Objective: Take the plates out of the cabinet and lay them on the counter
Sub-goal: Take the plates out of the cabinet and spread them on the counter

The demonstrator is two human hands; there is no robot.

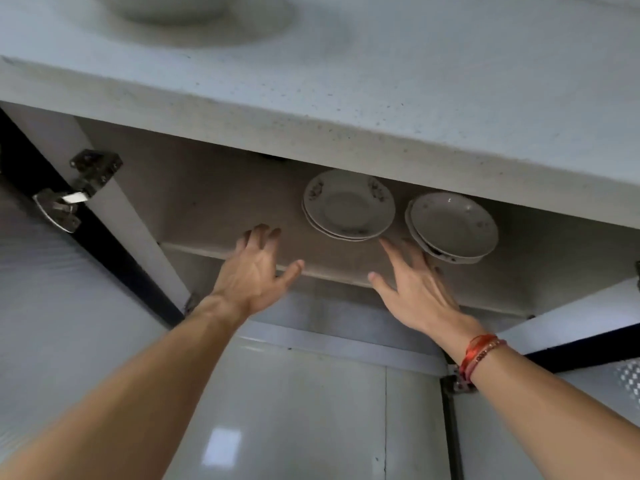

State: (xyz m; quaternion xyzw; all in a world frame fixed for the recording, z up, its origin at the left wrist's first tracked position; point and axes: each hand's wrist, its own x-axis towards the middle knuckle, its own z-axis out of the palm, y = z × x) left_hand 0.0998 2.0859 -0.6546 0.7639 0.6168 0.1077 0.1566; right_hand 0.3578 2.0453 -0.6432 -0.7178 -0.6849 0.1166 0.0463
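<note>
Inside the open cabinet under the counter, two small stacks of white floral-rimmed plates sit on the shelf (221,216). The left plate stack (349,206) lies mid-shelf; the right plate stack (453,227) lies beside it. My left hand (256,271) reaches over the shelf's front edge, fingers spread, holding nothing, left of the plates. My right hand (415,285), with red bracelets at the wrist, is open too; its fingertips reach between the stacks, close to the right stack's rim. On the speckled counter (346,81) above, a blurred white plate with a bowl on it (194,22) rests at the top left.
The left cabinet door (52,306) stands open, with metal hinges (79,192) on the frame. The right door (571,348) is open too. A thick counter edge overhangs the shelf. A glossy tiled floor (294,410) lies below.
</note>
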